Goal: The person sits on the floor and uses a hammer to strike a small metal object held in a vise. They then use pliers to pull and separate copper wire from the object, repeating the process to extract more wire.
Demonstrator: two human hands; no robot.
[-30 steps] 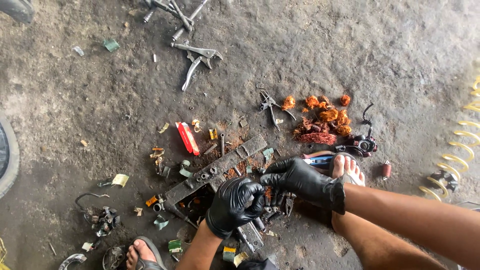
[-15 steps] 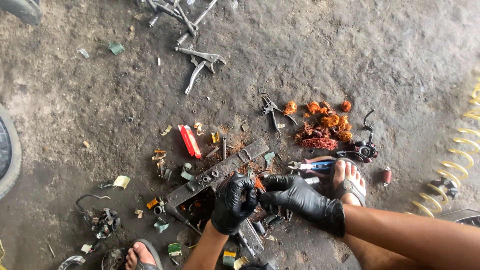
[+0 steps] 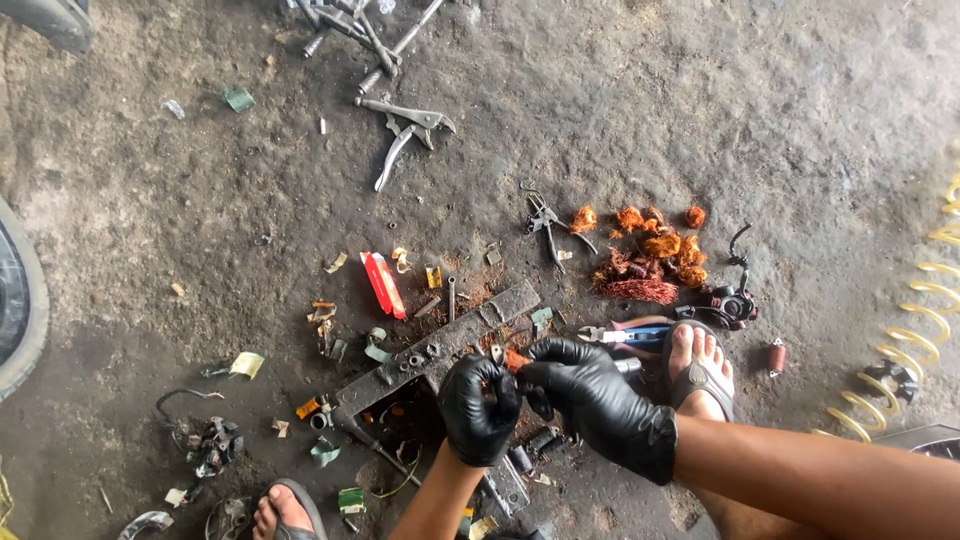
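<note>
Copper-coloured scrap (image 3: 515, 360), a small orange piece, sits pinched between the two black-gloved hands, just above a long grey metal bar (image 3: 440, 348) lying slantwise on the dirty concrete floor (image 3: 700, 110). Left hand (image 3: 478, 408) is curled into a loose fist, its fingertips pressed together on the near end of the piece. Right hand (image 3: 590, 400) reaches in from the right, its thumb and forefinger closed on the other end, the remaining fingers bent beneath. Just right of the hands lie blue-handled pliers (image 3: 625, 336), touching a sandalled foot (image 3: 700, 365). Beyond them sits a heap of reddish copper wire clumps (image 3: 650, 255), with small grey cutters (image 3: 548, 222) beside it. A red flat piece (image 3: 383, 284) lies left of the bar, and locking pliers (image 3: 405, 130) rest well apart, further up the floor. A second foot (image 3: 280, 510) shows at the bottom edge, near scattered bits of green and yellow scrap.
</note>
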